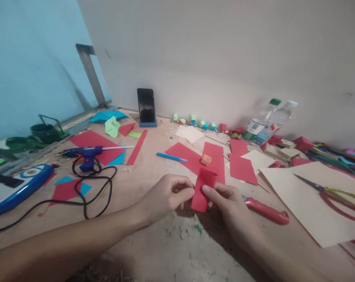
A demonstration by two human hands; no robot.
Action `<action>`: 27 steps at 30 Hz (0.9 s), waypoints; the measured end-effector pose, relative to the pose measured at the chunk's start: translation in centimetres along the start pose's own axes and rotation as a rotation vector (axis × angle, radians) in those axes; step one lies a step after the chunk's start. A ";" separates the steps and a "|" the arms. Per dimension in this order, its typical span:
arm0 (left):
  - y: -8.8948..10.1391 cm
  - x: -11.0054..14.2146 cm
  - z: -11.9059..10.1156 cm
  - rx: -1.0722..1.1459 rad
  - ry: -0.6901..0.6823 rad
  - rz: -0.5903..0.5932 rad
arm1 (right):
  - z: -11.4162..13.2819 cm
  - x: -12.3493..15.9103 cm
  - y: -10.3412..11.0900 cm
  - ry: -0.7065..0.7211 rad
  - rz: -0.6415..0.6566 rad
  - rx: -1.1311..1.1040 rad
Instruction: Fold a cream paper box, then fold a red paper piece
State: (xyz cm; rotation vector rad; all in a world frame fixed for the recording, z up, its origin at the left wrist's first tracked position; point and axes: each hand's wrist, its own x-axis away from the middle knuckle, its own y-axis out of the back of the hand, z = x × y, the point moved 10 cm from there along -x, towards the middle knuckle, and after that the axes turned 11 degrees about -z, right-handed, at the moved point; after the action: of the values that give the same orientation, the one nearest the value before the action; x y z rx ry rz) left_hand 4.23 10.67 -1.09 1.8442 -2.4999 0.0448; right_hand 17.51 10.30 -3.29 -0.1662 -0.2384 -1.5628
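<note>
A small folded piece of red paper (201, 197) is held up over the near middle of the table. My right hand (228, 203) grips it from the right, thumb flat on its face and the other fingers behind. At the paper's left edge, my left hand (171, 194) has its thumb and fingers curled together in a pinch, partly hidden by the paper. Just beyond the hands, a small orange block-like piece (206, 159) rests on a red paper strip (214, 150). To the right of my right hand lies a red-handled knife (267, 210), its blade mostly hidden by the hand.
A blue pen (171, 157) lies left of the red sheets. Further left are a glue gun (87, 154) and its looping black cord. Scissors (327, 192) lie on cream paper (300, 207) at right. A phone (146, 105) and plastic bottles (255, 125) stand by the wall.
</note>
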 end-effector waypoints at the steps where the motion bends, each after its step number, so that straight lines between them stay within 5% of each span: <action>1: 0.0 0.1 -0.1 -0.043 -0.018 0.000 | 0.0 -0.1 0.3 0.007 -0.024 0.006; 6: 0.0 0.1 -0.3 -0.217 -0.090 -0.055 | 0.0 0.1 0.3 0.012 -0.037 0.027; 14: -0.8 0.6 1.0 -0.113 0.053 0.043 | 0.8 0.7 0.0 0.034 -0.035 -0.043; 27: -0.7 0.6 -0.2 -0.277 -0.071 0.034 | 1.1 0.9 0.4 0.059 -0.062 0.065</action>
State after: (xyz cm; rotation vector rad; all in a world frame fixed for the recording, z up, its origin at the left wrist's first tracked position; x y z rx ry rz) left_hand 4.73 9.91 -0.88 1.7205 -2.4335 -0.3534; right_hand 17.82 9.66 -2.01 -0.0617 -0.2495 -1.6163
